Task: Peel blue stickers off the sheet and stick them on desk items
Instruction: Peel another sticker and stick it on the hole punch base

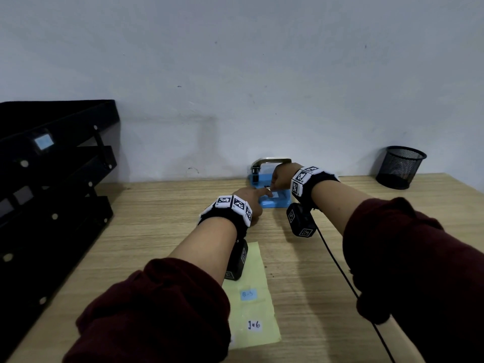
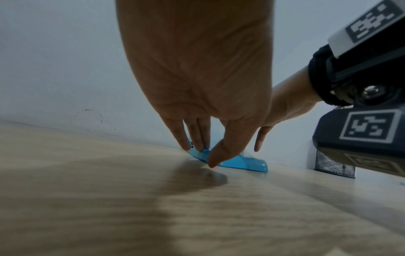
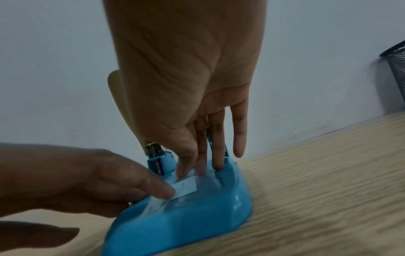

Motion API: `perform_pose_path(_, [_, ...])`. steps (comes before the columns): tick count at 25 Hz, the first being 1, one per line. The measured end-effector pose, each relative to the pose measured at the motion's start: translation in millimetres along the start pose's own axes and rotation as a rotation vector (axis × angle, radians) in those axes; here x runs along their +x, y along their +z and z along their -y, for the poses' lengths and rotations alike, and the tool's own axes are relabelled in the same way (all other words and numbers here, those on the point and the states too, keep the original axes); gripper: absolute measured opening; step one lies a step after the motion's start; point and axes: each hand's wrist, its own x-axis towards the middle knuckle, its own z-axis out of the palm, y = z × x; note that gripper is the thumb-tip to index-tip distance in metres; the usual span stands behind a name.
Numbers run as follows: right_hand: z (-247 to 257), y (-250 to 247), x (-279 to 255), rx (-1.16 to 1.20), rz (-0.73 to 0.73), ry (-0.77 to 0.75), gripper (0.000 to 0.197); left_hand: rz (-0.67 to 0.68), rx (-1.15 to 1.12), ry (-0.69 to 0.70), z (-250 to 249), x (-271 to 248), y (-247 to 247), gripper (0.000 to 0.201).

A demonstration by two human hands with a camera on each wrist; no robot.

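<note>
Both hands are pressing the sticker [image 3: 185, 188] on the hole punch [image 3: 186, 225]: left hand [image 3: 92, 180] and right hand [image 3: 197, 131] with straight fingers, grasping nothing; rubbing outward is smoothing it best

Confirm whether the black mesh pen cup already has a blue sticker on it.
No: the mesh pen cup shows bare mesh, while the sticker sits on the blue hole punch.

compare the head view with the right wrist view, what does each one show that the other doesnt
Only the head view shows the yellow sticker sheet lying near the person, with a blue sticker still on it, and the black tray stack on the left. Only the right wrist view shows the label up close, marked with a 2. Both show the blue hole punch, the left hand and right hand pressing the label onto it, and the mesh pen cup.
</note>
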Motion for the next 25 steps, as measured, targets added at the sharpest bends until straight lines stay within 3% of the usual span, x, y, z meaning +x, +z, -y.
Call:
perform_pose_path(10, [-2, 4, -1, -0.038, 0.013, -0.077, 0.034, -0.001, 0.032, -0.021, -5, -3, -2, 0.056])
perform_pose_path(16, [-9, 11, -7, 0.122, -0.182, -0.020, 0.028, 0.009, 0.039, -0.034, -12, -7, -3, 0.056])
perform_pose_path(19, [-17, 15, -12, 0.244, -0.198, 0.058, 0.024, 0.017, 0.032, -0.045, -14, -7, -4, 0.057])
perform_pose_path(21, [-23, 19, -15, 0.344, -0.106, 0.122, 0.039, 0.043, 0.055, -0.044, -18, -8, -8, 0.054])
perform_pose_path(25, [-30, 31, -15, 0.469, 0.032, 0.268, 0.096, 0.065, 0.073, -0.074, -24, -8, -13, 0.046])
